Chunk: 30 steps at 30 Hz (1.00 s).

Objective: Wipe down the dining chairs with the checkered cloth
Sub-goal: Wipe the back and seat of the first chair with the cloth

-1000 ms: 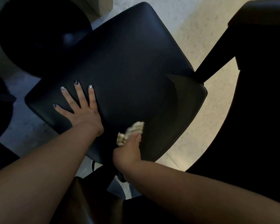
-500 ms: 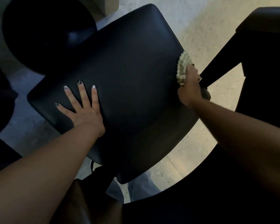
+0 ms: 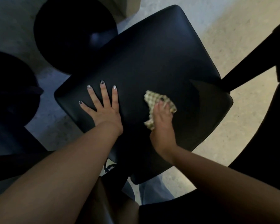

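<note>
Crumpled checkered cloth (image 3: pixel 158 103) on black seat (image 3: pixel 152 54)

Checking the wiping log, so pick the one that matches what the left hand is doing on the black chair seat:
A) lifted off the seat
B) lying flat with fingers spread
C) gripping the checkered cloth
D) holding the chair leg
B: the left hand lies flat, fingers spread, on the black chair seat, while the right hand holds the checkered cloth.

Chair seat (image 3: pixel 152 62) black; cloth (image 3: pixel 153 101) cream/green checks; floor (image 3: pixel 233 46) beige; nails dark & silver.
</note>
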Tool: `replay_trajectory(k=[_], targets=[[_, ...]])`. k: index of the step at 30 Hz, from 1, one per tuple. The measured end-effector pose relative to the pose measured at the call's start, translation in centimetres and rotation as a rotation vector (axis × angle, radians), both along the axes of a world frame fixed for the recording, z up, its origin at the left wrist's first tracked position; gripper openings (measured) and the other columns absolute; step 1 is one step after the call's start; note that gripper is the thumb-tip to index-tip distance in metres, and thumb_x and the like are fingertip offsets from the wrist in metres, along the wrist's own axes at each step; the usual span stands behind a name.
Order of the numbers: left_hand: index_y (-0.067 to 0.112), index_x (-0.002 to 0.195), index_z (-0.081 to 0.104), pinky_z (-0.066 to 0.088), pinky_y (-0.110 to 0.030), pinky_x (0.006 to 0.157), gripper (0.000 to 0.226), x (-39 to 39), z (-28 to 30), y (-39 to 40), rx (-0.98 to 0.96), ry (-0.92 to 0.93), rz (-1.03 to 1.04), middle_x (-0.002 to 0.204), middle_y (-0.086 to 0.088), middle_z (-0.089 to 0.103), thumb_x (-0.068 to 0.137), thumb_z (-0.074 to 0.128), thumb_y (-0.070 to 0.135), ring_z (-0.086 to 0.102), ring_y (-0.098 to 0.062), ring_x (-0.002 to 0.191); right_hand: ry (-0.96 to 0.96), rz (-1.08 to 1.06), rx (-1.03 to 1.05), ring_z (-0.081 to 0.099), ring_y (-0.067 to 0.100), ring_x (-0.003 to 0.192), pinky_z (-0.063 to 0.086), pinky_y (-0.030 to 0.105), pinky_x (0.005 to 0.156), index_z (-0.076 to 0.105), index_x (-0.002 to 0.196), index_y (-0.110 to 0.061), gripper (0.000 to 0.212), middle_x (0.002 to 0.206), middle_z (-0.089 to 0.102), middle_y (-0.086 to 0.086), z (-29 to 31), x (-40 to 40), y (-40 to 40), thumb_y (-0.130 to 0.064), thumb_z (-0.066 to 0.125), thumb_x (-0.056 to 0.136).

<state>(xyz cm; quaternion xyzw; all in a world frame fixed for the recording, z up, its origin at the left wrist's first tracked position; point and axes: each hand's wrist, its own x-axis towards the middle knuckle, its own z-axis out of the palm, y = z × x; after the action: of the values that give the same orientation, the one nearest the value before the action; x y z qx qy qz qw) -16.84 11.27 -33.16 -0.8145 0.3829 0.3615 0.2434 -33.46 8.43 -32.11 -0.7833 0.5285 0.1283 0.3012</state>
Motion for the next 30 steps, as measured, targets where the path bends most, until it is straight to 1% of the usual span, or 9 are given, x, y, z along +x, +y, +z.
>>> replay_trajectory(k=[4,6,8,9,11,14,18,21,30], targets=[[0.011,0.114,-0.062,-0.004,-0.08,0.1,0.15,0.0,0.0,-0.1,0.011,0.001,0.004,0.13,-0.025,-0.06,0.064,0.077,0.033,-0.046,-0.058,0.121,-0.095,0.121,0.297,-0.009,0.023,0.147,-0.001,0.03,0.119,0.006,0.152,-0.008,0.084,0.161,-0.003,0.008,3.1,1.1,3.1,0.009,0.046,0.08],[0.011,0.114,-0.063,-0.005,-0.08,0.099,0.151,0.0,0.0,-0.2,0.011,-0.001,0.008,0.129,-0.025,-0.061,0.065,0.078,0.037,-0.048,-0.058,0.119,-0.108,0.008,0.421,0.024,0.025,0.143,0.02,0.027,0.116,0.032,0.145,-0.002,0.063,0.153,0.029,0.015,4.8,1.6,2.3,0.006,0.046,0.084],[0.011,0.114,-0.063,-0.003,-0.08,0.101,0.149,0.0,-0.1,-0.1,0.001,-0.007,0.0,0.129,-0.025,-0.061,0.067,0.077,0.035,-0.049,-0.058,0.118,-0.185,-0.272,0.48,0.061,0.028,0.097,0.05,0.029,0.083,0.061,0.104,-0.001,0.02,0.102,0.064,0.019,6.6,2.0,-0.8,0.003,0.047,0.089],[0.011,0.114,-0.062,-0.003,-0.08,0.101,0.149,0.0,-0.1,-0.1,-0.002,-0.008,-0.003,0.129,-0.025,-0.06,0.066,0.077,0.034,-0.048,-0.058,0.119,-0.259,-0.442,0.501,0.06,0.02,0.071,0.05,0.023,0.06,0.061,0.088,-0.005,0.016,0.078,0.061,0.011,7.1,2.1,-3.1,0.001,0.047,0.093],[0.011,0.115,-0.062,-0.003,-0.08,0.101,0.149,0.0,-0.2,0.0,-0.008,-0.005,-0.008,0.131,-0.025,-0.059,0.065,0.077,0.032,-0.045,-0.058,0.122,-0.334,-0.637,0.397,0.053,0.003,0.049,0.036,0.012,0.04,0.06,0.092,-0.009,0.014,0.068,0.053,0.004,7.6,1.7,-8.6,-0.006,0.048,0.097],[0.011,0.115,-0.062,-0.004,-0.08,0.101,0.149,0.0,-0.3,0.1,-0.006,-0.007,-0.016,0.132,-0.024,-0.059,0.064,0.077,0.026,-0.045,-0.057,0.123,-0.406,-0.691,-0.016,0.058,0.012,0.071,0.045,0.02,0.057,0.062,0.092,-0.01,0.006,0.083,0.063,0.006,6.9,1.5,-17.0,-0.007,0.058,0.089],[0.011,0.115,-0.062,-0.005,-0.08,0.1,0.147,0.0,-0.4,0.1,-0.018,-0.003,-0.012,0.131,-0.024,-0.06,0.066,0.076,0.026,-0.048,-0.057,0.12,-0.022,-0.346,-0.245,0.033,0.027,0.137,0.027,0.03,0.112,0.035,0.144,-0.01,0.065,0.149,0.037,0.01,2.3,2.5,-21.7,0.004,0.043,0.081],[0.012,0.116,-0.062,-0.006,-0.08,0.1,0.146,0.1,-0.7,0.2,-0.029,-0.005,-0.018,0.131,-0.024,-0.06,0.067,0.075,0.026,-0.05,-0.057,0.117,0.076,-0.291,-0.269,0.009,0.029,0.146,0.008,0.034,0.119,0.018,0.151,-0.007,0.075,0.16,0.012,0.008,-1.2,4.5,-20.2,0.003,0.049,0.083],[0.015,0.115,-0.062,-0.009,-0.079,0.099,0.149,0.6,0.1,0.5,-0.104,0.056,-0.032,0.13,-0.02,-0.062,0.068,0.078,0.035,-0.048,-0.054,0.123,-0.149,0.239,-0.118,-0.011,0.019,0.146,-0.007,0.037,0.119,0.013,0.151,-0.009,0.088,0.16,0.007,0.004,-1.4,4.3,-2.9,0.015,0.051,0.075]])
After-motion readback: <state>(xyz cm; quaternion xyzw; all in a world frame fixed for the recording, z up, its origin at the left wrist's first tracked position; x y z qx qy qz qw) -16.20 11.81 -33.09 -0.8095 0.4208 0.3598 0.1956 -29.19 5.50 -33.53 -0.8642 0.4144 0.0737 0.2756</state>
